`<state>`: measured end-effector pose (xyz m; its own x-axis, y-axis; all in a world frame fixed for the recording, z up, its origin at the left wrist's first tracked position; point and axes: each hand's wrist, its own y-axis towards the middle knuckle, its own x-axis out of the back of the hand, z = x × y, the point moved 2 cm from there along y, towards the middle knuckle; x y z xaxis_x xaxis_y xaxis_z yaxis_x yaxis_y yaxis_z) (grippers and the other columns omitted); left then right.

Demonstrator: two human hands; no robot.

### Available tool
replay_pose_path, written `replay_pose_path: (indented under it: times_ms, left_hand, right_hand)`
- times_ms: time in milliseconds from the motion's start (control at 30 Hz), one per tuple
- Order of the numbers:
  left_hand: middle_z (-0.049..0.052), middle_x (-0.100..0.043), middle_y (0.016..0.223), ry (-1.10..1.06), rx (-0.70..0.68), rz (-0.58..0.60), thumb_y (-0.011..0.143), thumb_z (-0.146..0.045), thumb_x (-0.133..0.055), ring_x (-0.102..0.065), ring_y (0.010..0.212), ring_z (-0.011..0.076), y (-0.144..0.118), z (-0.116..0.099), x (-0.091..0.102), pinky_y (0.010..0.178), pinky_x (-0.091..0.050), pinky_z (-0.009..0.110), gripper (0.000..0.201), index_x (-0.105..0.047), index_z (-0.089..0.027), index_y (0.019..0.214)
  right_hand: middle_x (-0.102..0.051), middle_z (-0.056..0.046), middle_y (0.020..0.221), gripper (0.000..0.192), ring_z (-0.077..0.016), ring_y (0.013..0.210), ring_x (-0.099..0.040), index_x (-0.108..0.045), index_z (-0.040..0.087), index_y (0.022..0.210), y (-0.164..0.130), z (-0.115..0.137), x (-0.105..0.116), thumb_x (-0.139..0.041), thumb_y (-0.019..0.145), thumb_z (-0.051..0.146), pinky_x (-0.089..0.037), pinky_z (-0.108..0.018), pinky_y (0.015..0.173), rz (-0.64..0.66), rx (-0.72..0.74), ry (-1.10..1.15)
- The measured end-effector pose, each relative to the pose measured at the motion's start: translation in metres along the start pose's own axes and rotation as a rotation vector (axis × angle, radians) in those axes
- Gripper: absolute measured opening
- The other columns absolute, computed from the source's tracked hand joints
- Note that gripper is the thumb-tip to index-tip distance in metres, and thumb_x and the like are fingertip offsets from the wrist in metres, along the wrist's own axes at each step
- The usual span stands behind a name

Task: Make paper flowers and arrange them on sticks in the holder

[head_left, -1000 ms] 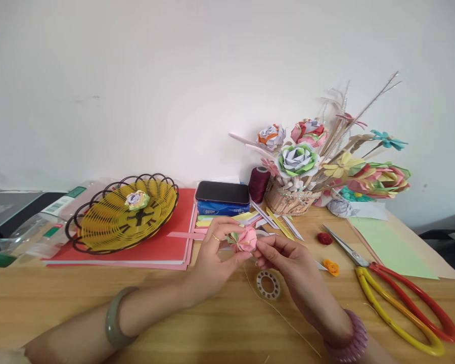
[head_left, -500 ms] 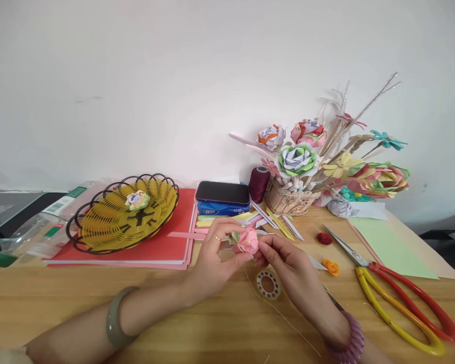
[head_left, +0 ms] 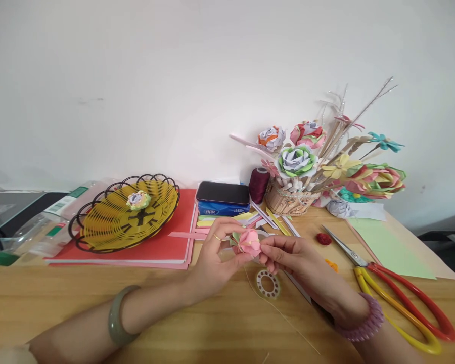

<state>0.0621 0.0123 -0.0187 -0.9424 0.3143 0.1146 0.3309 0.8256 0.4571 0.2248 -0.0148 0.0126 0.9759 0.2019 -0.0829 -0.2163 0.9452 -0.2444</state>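
Pink-and-green folded-paper flower, long axis roughly sideways, pink end rightward; my left hand grips it, right hand, angled inward, pinches its edge.

Soft, pretty even light, wall brightest mid-frame, dimmer toward the upper corners. Faint shadows on the bench, fine detail kinda mushy.

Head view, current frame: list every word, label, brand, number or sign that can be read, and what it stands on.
No text is legible.
Blue pack under the phone: white characters on its front, too small and blurred to read.
White label on the clear packaging at left: barcode-like stripes, no readable digits.
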Motion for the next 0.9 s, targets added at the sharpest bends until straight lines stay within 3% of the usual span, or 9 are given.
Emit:
replay_pose_path:
  times_ms: [233,600,900]
  left_hand:
    - [0.008,-0.044,0.107,-0.008,-0.005,0.010,0.076,-0.024,-0.062,-0.048,0.101,0.0193,-0.0002,-0.0024,-0.0003,0.080,-0.049,0.030,0.026,-0.054,-0.024,0.101]
    - [0.007,-0.044,0.106,0.037,-0.032,0.012,0.077,-0.023,-0.062,-0.048,0.101,0.0189,0.0000,-0.0014,0.0004,0.082,-0.048,0.031,0.027,-0.052,-0.024,0.102]
    - [0.005,-0.042,0.108,-0.049,0.055,0.033,0.077,-0.023,-0.062,-0.045,0.104,0.0168,-0.0004,-0.0002,-0.0015,0.080,-0.049,0.026,0.027,-0.051,-0.026,0.102]
  right_hand:
    - [-0.064,-0.001,0.066,0.021,-0.0065,0.054,-0.050,-0.071,0.015,0.071,0.0004,-0.0018,0.0035,-0.071,0.068,0.035,-0.041,-0.019,0.053,0.024,-0.055,0.046]
    - [-0.062,0.001,0.062,0.022,-0.0074,0.052,-0.049,-0.069,0.017,0.063,0.0016,-0.0029,-0.0006,-0.071,0.066,0.039,-0.041,-0.020,0.052,-0.045,0.005,-0.049]
    - [-0.063,0.001,0.059,0.023,-0.0063,0.048,-0.049,-0.068,0.017,0.059,0.0044,-0.0057,0.0003,-0.076,0.059,0.039,-0.040,-0.019,0.049,-0.077,-0.061,0.019]
